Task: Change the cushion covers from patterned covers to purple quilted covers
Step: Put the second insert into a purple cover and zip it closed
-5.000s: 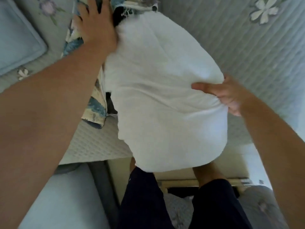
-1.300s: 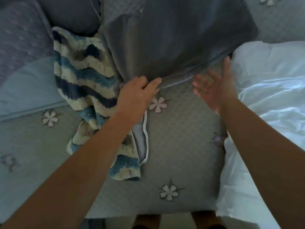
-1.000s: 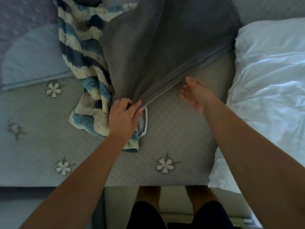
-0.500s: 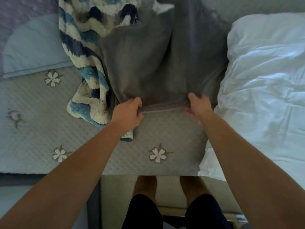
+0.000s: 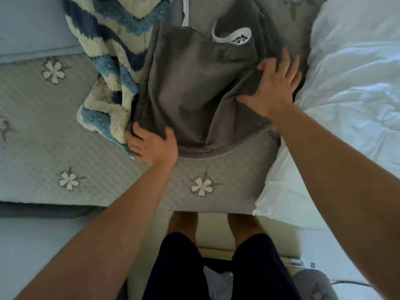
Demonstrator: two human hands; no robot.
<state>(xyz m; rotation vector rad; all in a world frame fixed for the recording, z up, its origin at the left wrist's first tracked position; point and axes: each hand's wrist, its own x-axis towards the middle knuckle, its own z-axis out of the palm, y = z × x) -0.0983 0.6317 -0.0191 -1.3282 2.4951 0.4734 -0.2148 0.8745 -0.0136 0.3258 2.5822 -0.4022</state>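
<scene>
My left hand (image 5: 151, 146) has a closed grip on the near left corner of the purple cover (image 5: 190, 94). The thumb lies on top of the cloth and the fingers are curled round its edge. My right hand (image 5: 275, 87) is not gripping. It lies flat with spread fingers and presses the cover's right side, where the cloth bunches into a fold.

The cover looks grey here and lies on the bed quilt (image 5: 65, 148). Its curved near hem stops short of the bed's front edge, leaving a bare strip of quilt between them. At the far end a turned-over edge shows white lining.

The patterned cover (image 5: 108, 61) is heaped against the purple cover's left edge and touches my left fingers. The white cushion insert (image 5: 350, 87) lies close on the right, just beside my right hand. Left of the patterned cover, the quilt is open.
</scene>
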